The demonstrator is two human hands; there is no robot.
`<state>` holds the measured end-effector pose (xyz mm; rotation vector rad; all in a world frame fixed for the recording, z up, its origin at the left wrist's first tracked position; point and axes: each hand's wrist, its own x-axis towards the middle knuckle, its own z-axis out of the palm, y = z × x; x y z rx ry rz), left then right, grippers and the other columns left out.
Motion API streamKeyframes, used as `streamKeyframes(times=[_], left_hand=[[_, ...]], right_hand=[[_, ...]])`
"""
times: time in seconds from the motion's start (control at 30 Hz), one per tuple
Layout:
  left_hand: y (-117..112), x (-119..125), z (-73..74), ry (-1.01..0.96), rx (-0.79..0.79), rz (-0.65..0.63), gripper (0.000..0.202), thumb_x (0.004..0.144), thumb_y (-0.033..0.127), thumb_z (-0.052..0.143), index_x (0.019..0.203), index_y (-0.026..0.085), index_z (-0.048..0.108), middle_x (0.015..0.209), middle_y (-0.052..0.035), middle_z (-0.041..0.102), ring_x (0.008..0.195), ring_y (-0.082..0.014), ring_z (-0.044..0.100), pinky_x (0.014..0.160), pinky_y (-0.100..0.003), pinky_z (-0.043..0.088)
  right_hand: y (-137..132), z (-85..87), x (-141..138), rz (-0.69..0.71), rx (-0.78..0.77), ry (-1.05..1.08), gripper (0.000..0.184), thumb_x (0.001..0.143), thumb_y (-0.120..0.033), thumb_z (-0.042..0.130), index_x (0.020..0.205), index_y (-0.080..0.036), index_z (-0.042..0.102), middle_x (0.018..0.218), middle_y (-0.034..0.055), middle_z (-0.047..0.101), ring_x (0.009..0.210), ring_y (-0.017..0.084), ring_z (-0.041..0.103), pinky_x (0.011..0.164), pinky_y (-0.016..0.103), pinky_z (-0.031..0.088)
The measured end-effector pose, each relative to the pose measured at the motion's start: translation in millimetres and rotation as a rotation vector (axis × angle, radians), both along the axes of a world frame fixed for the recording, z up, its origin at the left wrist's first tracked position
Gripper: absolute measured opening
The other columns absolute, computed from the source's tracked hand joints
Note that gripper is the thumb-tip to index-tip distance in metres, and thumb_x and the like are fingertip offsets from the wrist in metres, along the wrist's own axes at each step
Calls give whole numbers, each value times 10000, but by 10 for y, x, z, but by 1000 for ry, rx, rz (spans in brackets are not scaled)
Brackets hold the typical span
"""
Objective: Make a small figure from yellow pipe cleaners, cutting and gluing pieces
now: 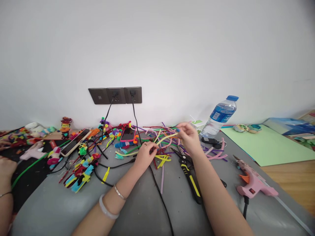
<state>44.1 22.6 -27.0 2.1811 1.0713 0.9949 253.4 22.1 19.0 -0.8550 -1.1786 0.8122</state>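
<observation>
My right hand (189, 137) is raised a little over the pile, with its fingertips pinching one end of a pale yellow pipe cleaner (166, 137). The stem slopes down leftward towards my left hand (147, 154). That hand sits low at the pile, thumb and fingers drawn together; what lies between them is hidden. Around both hands spread loose pipe cleaners (162, 178) in purple, pink, green, yellow and red. Wire strippers (190, 180) with black and yellow handles lie just below my right hand.
A tilted water bottle (219, 116) leans at the wall. A pink glue gun (256, 185) lies right, near green paper (273, 146). Left are pipe-cleaner figures (82, 173), a phone (75, 142) and another person's hand (7, 168). A black cable (159, 193) crosses the table.
</observation>
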Motion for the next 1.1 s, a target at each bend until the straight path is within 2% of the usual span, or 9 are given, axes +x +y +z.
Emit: streamKeyframes(times=[0.17,0.3,0.4,0.47,0.53,0.63,0.8,0.93,1.1], left_hand=[[39,-23,-10,-94,-4,10,218,827,52,507,900,200,649,910,-34,686,893,-196,614,785,-298,467],[45,-42,-5,-125,14,14,230,833,63,501,931,202,656,942,-42,698,909,-199,627,790,-301,476],[43,-51,5,-119,6,7,247,854,71,467,941,200,659,940,-46,699,907,-200,627,821,-321,474],[37,-54,19,-120,-2,5,263,874,81,437,959,200,656,936,-48,697,913,-202,625,835,-330,471],[27,-56,39,-131,2,10,262,894,104,424,977,202,653,935,-53,693,933,-208,620,840,-334,470],[2,-64,74,-147,25,8,223,904,148,456,988,208,653,922,-55,684,936,-212,610,830,-330,470],[-67,-80,119,-204,3,-163,246,899,185,516,1119,205,624,913,-47,683,901,-187,604,824,-307,475],[-108,-81,148,-173,-49,-212,309,872,213,578,1180,201,594,837,-23,682,840,-178,590,788,-298,466],[-94,-98,168,63,12,-152,251,841,229,635,1091,222,656,729,7,614,751,-178,567,781,-318,443]], right_hand=[[-51,190,263,-5,131,512,186,750,-307,733,854,-246,593,602,-92,289,433,62,240,433,211,289],[-249,369,478,-134,239,653,66,847,-161,563,810,-214,579,617,-82,223,440,68,191,408,201,275],[-407,443,569,-344,200,555,422,984,-99,208,792,-207,568,614,-72,140,423,71,125,398,197,216],[-444,457,564,-382,103,541,515,1001,-109,109,786,-211,565,587,-76,143,400,67,121,390,202,199],[-405,437,495,-304,53,661,411,1021,-176,222,808,-223,571,540,-88,183,370,71,151,355,211,216],[-255,346,285,-20,111,974,149,975,-213,457,883,-226,574,485,-110,218,347,78,207,331,205,280],[-80,124,-96,336,-28,1073,153,971,-185,446,847,-199,534,465,-124,106,345,83,151,347,196,278],[-67,13,-200,393,-95,996,191,949,-219,508,760,-215,485,483,-118,77,358,84,121,364,191,272],[-63,-42,-170,293,-16,868,168,912,-221,574,772,-230,482,489,-117,82,388,99,53,361,213,240]])
